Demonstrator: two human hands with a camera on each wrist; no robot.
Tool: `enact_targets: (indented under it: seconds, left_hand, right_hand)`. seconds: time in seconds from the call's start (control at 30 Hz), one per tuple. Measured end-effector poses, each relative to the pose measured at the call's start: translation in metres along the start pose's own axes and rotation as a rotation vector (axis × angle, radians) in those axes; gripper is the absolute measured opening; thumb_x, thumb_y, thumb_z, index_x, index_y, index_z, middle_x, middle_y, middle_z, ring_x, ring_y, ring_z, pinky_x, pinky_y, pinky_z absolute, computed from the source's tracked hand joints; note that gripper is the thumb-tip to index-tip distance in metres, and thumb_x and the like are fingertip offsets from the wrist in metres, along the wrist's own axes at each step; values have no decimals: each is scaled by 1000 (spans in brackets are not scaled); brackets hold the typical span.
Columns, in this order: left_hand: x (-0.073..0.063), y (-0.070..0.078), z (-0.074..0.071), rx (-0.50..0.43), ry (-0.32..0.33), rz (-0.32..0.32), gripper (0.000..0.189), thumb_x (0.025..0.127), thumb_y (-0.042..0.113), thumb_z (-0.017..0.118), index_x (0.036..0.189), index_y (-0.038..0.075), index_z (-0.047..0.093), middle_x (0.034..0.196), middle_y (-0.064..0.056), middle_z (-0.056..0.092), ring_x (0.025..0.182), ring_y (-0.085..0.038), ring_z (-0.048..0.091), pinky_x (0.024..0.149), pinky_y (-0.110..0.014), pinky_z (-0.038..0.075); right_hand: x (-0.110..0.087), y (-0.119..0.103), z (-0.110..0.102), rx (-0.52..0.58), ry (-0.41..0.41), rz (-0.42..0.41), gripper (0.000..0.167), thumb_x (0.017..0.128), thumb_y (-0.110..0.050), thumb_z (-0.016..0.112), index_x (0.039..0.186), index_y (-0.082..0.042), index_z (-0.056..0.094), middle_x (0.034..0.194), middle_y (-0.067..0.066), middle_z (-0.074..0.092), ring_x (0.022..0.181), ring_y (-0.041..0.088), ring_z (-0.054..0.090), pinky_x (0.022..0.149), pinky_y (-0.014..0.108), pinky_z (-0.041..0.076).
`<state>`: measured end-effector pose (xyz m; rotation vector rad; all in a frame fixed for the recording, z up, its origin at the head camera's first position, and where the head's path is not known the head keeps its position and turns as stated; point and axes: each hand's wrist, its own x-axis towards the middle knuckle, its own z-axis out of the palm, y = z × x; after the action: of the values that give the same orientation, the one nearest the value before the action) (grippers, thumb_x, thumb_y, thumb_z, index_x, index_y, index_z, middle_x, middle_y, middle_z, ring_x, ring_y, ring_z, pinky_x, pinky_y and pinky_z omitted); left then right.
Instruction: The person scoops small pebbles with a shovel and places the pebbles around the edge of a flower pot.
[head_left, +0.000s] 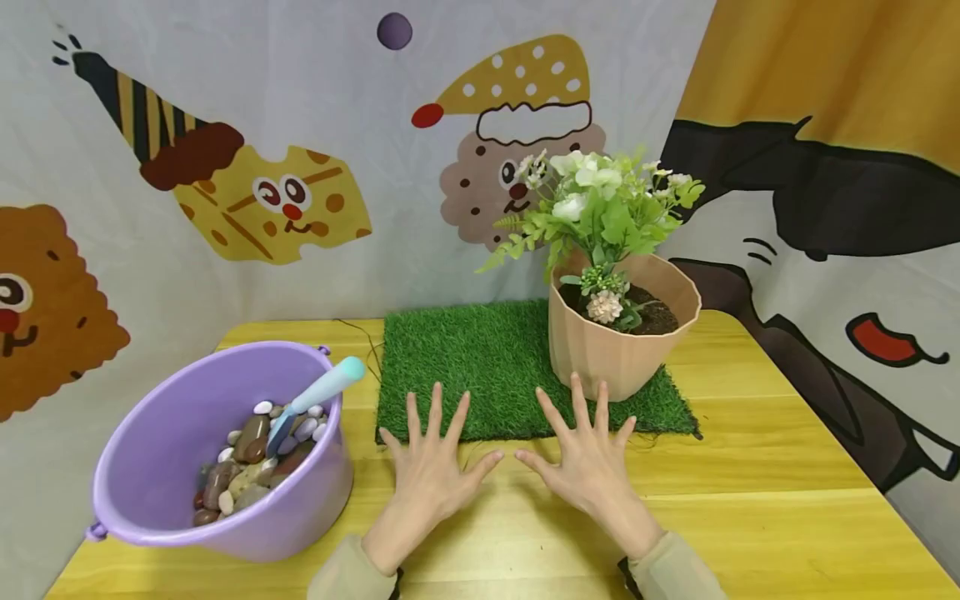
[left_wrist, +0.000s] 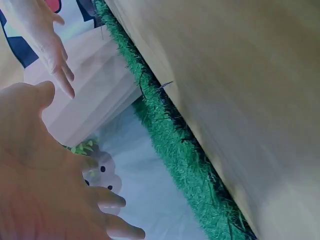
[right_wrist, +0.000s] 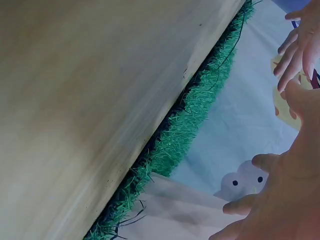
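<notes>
Both hands are spread out palm down over the front of the table, fingers straight and holding nothing. In the head view the left hand [head_left: 431, 471] is at the near edge of a green artificial grass mat [head_left: 465, 367], its fingertips overlapping the mat. Beside it, the right hand [head_left: 588, 467] points toward a peach flowerpot [head_left: 611, 358] that stands on the mat's right part. Dark soil [head_left: 656, 317] and an artificial plant with white flowers [head_left: 592, 192] fill the pot. The left wrist view shows the left hand's fingers [left_wrist: 112, 197] held apart, above the table level.
At the left stands a purple bucket [head_left: 315, 492] with several pebbles [head_left: 251, 437] inside. A small trowel with a light blue handle [head_left: 330, 387] leans on the bucket's rim. Behind the wooden table [head_left: 780, 517] hangs a cartoon-printed cloth [head_left: 405, 208].
</notes>
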<state>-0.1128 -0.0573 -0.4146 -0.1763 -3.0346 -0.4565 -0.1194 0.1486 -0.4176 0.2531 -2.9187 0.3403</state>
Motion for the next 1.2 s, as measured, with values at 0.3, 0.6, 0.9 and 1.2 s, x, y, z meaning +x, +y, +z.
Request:
enact_targets:
  seconds: [0.3, 0.6, 0.9, 1.2]
  left_hand:
    - [25, 21, -9, -198, -2, 192, 67, 93, 58, 40, 144, 14, 39, 150, -16, 36, 139, -48, 26, 105, -64, 32]
    - [84, 66, -31, -630, 11, 197, 41, 100, 40, 38, 119, 11, 61, 105, -6, 69, 92, -18, 65, 79, -33, 53]
    - [140, 108, -38, -756, 11, 49, 36, 97, 45, 43, 94, 14, 61, 73, -1, 59, 58, -15, 52, 53, -27, 40]
    - [167, 123, -42, -710, -44, -63, 53, 95, 47, 47, 52, 18, 35, 44, 5, 25, 38, -11, 19, 38, -25, 20]
  right_hand:
    - [10, 23, -26, 101, 325, -56, 56, 81, -42, 69, 123, -6, 60, 124, 22, 60, 113, 44, 56, 91, 62, 46]
    - [39, 75, -83, 225, 561, 65, 25, 91, -22, 60, 95, 2, 67, 86, 22, 71, 75, 38, 66, 67, 51, 50]
    - [71, 119, -117, 239, 465, 289, 42, 93, -39, 52, 95, 2, 62, 86, 25, 67, 62, 33, 60, 52, 35, 43]
    - [99, 150, -125, 317, 138, 391, 45, 93, -45, 47, 101, -1, 53, 82, 14, 63, 59, 15, 56, 51, 28, 43]
